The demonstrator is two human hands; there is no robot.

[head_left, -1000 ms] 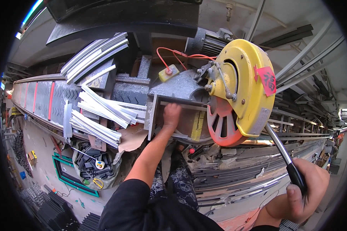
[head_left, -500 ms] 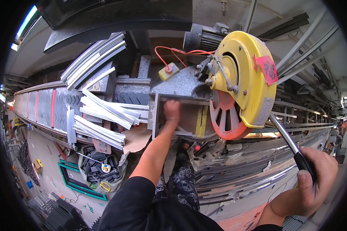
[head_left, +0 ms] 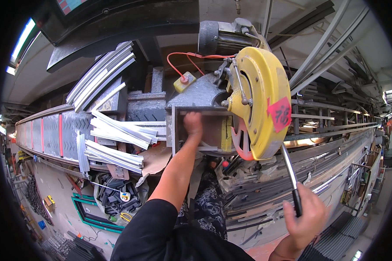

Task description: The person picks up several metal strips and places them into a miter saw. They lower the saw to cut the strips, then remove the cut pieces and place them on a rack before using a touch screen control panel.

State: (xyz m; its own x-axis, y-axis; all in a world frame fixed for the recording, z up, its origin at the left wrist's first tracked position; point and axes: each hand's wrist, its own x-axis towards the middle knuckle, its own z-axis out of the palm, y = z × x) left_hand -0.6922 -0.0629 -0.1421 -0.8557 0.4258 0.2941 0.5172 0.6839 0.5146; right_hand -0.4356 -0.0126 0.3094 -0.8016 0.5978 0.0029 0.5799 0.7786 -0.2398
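Observation:
My left hand (head_left: 193, 124) reaches into the frame-shaped work area (head_left: 175, 130) of a cutting saw. Its fingers are curled together at the back rail, and what they hold, if anything, is hidden. To the right of that hand stands the yellow saw guard (head_left: 263, 100), with a red slotted lower guard (head_left: 241, 141) under it. A metal lever (head_left: 289, 167) with a black grip (head_left: 297, 202) slants down from the guard. My right hand (head_left: 307, 215) is at this grip, thumb apart and fingers loosened, the grip lying against the palm side.
Silver profile strips (head_left: 117, 130) lie in piles on the long bench (head_left: 50, 130) at left. Below it are a bag of dark offcuts (head_left: 117, 191) and a green frame (head_left: 85, 213). A motor (head_left: 226, 38) sits behind the saw. Long profiles (head_left: 257, 195) are stacked at right.
The yellow guard has tilted back and appears farther left, its lever with it. My right hand has moved left and loosened from the black grip. My left hand stays in place.

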